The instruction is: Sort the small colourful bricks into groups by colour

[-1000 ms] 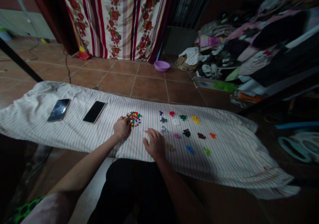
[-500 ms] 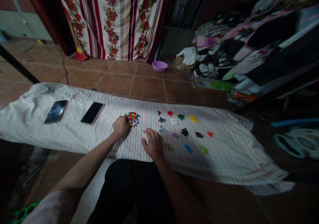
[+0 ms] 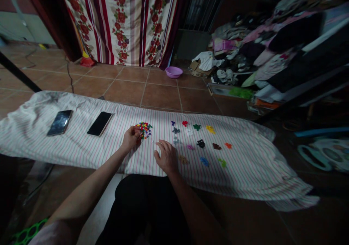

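Note:
At the left edge of a mixed heap of small coloured pieces [image 3: 144, 129], my left hand [image 3: 131, 138] has its fingers curled together; whatever is between the fingertips is too small to make out. My right hand [image 3: 167, 157] rests on the striped cloth [image 3: 152, 161] with its fingers apart, nothing visible in it. To its right lie small sorted groups by colour: grey pieces [image 3: 176, 140], tan pieces [image 3: 183, 159], pink pieces [image 3: 190, 147], black pieces [image 3: 201, 143], blue pieces [image 3: 204, 161], yellow pieces [image 3: 210, 129], among several others.
Two phones, a dark phone [image 3: 59, 123] and a pale-edged phone [image 3: 99, 124], lie on the cloth at the left. Beyond, a purple basin [image 3: 173, 72] stands on the tiled floor before a flowered curtain [image 3: 131, 27]. Piled clothes [image 3: 245, 52] fill the right back.
My left hand has drawn slightly back and its fingers have shifted at the heap's edge. My right hand stays nearly in place. The whole view has moved slightly.

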A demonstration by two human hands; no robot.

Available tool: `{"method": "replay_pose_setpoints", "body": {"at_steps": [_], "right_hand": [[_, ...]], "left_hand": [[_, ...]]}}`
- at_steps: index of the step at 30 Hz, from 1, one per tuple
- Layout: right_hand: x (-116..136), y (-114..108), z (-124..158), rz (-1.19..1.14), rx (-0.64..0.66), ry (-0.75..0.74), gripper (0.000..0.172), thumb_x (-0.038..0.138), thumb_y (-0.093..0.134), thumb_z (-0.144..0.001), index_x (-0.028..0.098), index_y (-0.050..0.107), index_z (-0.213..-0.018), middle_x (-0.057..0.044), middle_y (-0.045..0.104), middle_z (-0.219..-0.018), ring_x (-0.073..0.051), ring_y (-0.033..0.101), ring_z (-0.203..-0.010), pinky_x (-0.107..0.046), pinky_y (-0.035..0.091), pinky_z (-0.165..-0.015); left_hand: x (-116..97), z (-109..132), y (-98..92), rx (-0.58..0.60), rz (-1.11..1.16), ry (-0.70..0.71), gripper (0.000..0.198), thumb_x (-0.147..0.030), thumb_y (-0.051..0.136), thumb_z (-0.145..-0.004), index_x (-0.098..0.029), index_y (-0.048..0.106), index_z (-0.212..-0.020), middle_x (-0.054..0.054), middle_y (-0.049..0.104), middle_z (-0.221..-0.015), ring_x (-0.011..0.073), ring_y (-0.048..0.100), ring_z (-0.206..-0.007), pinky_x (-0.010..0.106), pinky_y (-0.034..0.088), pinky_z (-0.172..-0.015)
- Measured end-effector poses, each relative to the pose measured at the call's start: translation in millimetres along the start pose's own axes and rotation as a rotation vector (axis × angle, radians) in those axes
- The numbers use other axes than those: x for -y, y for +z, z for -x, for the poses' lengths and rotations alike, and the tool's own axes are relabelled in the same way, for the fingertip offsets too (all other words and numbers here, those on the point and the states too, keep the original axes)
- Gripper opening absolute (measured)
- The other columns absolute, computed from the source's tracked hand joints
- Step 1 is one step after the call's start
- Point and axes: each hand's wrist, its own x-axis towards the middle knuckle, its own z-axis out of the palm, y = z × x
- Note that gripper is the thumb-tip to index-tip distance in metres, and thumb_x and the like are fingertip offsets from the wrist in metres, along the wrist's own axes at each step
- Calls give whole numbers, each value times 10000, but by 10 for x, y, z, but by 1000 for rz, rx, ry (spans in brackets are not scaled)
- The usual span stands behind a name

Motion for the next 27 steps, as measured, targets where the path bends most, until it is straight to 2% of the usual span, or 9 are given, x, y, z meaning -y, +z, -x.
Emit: {"method": "replay_pose_setpoints", "body": {"at_steps": [4,9,17,27], "right_hand": [[4,-2,3,-6,6,4,321,266,530,-880,180,634,-1171,-101,620,-1271,-251,499,-1204,-405,373,-1029],[18,-6,4,-14,16,24,327,243,538,-866,189,627,-1176,-92,618,-1276,-241,494,-1206,-398,375,-1026],[11,2,8,-27,58,43,337,257,540,-866,202,620,-1189,-85,600,-1299,-248,468,-1227,-414,361,-1044],[33,-9,12,-27,57,53,337,260,555,-860,206,614,-1188,-78,590,-1300,-234,447,-1240,-405,349,-1053]], "left_hand": [[-18,42,58,104,266,-49,256,-367,683,-721,-157,619,-853,-13,612,-615,104,558,-538,233,470,-529],[-13,17,162,152,431,-117,272,-303,762,-645,-124,664,-825,40,664,-652,113,598,-572,229,472,-542],[-34,-42,375,183,501,-151,219,-218,757,-642,-124,675,-822,21,659,-641,104,593,-570,244,506,-594],[-146,-64,696,247,464,-109,250,-255,771,-646,-137,643,-826,3,636,-645,94,587,-580,227,500,-595]]}}
